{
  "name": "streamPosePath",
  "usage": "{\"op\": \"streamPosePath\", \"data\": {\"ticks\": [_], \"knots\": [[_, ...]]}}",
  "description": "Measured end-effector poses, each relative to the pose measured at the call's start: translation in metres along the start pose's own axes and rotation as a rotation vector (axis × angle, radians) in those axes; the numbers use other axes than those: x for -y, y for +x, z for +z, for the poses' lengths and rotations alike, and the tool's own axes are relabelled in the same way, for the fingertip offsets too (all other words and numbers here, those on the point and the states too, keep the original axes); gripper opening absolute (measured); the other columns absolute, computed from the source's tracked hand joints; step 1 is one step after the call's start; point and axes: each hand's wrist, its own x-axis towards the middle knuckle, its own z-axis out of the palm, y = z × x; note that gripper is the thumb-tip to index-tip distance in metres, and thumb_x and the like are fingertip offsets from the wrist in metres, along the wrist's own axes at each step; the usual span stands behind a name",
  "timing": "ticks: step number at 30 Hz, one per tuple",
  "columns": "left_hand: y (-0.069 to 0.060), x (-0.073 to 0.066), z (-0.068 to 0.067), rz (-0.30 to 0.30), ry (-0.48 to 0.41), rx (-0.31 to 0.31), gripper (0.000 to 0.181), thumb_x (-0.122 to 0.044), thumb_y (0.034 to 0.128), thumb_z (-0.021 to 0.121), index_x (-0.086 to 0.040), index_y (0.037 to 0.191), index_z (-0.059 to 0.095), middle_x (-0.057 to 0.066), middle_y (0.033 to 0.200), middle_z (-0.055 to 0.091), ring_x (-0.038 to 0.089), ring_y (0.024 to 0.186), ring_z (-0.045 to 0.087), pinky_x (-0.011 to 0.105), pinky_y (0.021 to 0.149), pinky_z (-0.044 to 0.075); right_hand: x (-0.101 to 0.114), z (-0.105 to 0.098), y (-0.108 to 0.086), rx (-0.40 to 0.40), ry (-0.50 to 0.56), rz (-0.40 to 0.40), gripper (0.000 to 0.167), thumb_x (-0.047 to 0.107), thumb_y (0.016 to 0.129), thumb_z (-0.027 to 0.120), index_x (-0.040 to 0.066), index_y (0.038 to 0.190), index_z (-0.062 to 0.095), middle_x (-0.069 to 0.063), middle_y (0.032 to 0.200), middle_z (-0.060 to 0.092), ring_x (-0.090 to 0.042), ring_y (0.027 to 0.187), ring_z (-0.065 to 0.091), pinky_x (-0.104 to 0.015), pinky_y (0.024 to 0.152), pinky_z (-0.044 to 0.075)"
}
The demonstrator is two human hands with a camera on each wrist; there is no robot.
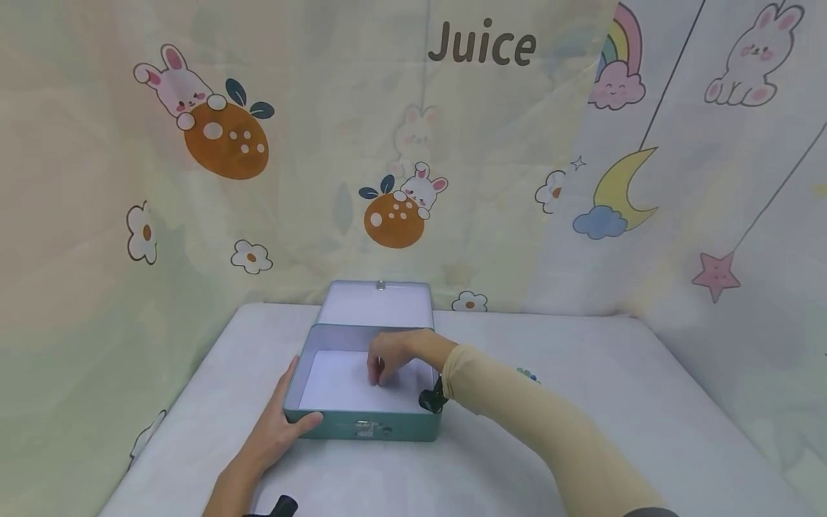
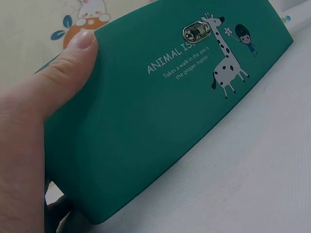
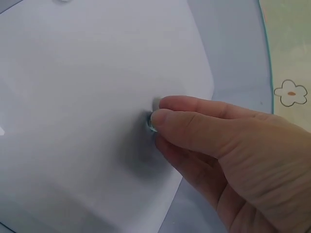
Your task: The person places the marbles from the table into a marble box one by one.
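Note:
A green tin box sits on the table, its hinged lid tipped back. Giraffe artwork and lettering decorate its front, beside a metal latch. My left hand grips the near left corner, thumb on the front and fingers along the left side. Inside, low over the white bottom, my right hand pinches a small glassy, bluish-green marble-like piece between thumb and fingertips. Those fingers hide most of the piece, so its full shape cannot be seen.
The white-covered table extends around the box. Behind it hangs a printed cloth with rabbits, oranges and flowers. A small blue-green patch shows beyond the right forearm. Black wrist-camera mounts stick out near the hands.

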Motion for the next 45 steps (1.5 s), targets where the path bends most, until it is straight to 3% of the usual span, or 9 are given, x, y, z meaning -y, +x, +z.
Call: {"op": "streamPosePath", "data": {"ticks": [7,13,17,26,31,36,45], "knots": [[-0.005,-0.001,0.003,0.017,0.009,0.003,0.106,-0.032,0.0779,0.073,-0.035,0.152,-0.003,0.016,0.159,0.012,0.047,0.141,0.017,0.072,0.106,0.016,-0.001,-0.001,-0.007,-0.028,-0.008,-0.017,0.01,0.018,0.083,0.073,0.025,0.09,0.074,0.016,0.084,0.067,0.001,0.083,0.059,-0.015,0.076,0.049],[-0.009,-0.003,0.004,0.024,0.004,0.005,0.106,-0.03,0.0776,0.072,-0.034,0.153,-0.002,0.015,0.159,0.012,0.046,0.141,0.019,0.072,0.106,0.018,-0.002,-0.012,-0.02,-0.083,0.048,-0.069,0.011,0.015,0.085,0.071,0.02,0.094,0.075,0.011,0.09,0.07,0.001,0.085,0.061,-0.013,0.078,0.05],[-0.007,-0.005,0.003,0.012,0.028,0.012,0.106,-0.032,0.078,0.072,-0.031,0.153,-0.003,0.016,0.159,0.011,0.047,0.141,0.018,0.072,0.105,0.018,-0.002,-0.021,-0.036,-0.127,0.111,-0.098,0.014,0.015,0.086,0.07,0.015,0.1,0.074,0.009,0.093,0.07,0.0,0.086,0.061,-0.013,0.079,0.051],[-0.003,-0.003,0.003,0.015,0.04,0.021,0.107,-0.033,0.0785,0.072,-0.028,0.154,-0.004,0.017,0.158,0.011,0.047,0.141,0.016,0.073,0.105,0.017,-0.014,-0.025,-0.089,-0.312,0.206,-0.112,0.013,0.018,0.088,0.068,0.019,0.099,0.074,0.009,0.095,0.069,-0.001,0.089,0.062,-0.016,0.083,0.052],[-0.001,-0.001,0.0,0.015,0.05,0.019,0.108,-0.033,0.0784,0.072,-0.026,0.154,-0.004,0.018,0.158,0.01,0.048,0.141,0.016,0.074,0.105,0.017,-0.026,-0.012,-0.125,-0.41,0.324,-0.069,0.015,0.018,0.088,0.068,0.016,0.101,0.074,0.008,0.097,0.068,-0.005,0.093,0.064,-0.021,0.084,0.054],[-0.001,0.0,-0.001,0.014,0.046,0.021,0.107,-0.034,0.0791,0.072,-0.025,0.154,-0.004,0.019,0.159,0.009,0.049,0.142,0.014,0.074,0.105,0.015,-0.047,0.013,-0.158,-0.519,0.431,-0.008,0.013,0.017,0.088,0.068,0.017,0.1,0.073,-0.002,0.103,0.068,-0.01,0.094,0.065,-0.026,0.086,0.055],[-0.001,0.001,-0.002,0.002,0.046,0.025,0.107,-0.035,0.0795,0.071,-0.025,0.154,-0.005,0.018,0.159,0.007,0.049,0.142,0.012,0.074,0.105,0.014,-0.081,0.061,-0.203,-0.667,0.519,0.101,0.015,0.013,0.088,0.068,0.014,0.102,0.072,-0.009,0.106,0.068,-0.016,0.096,0.063,-0.032,0.088,0.055]]}}
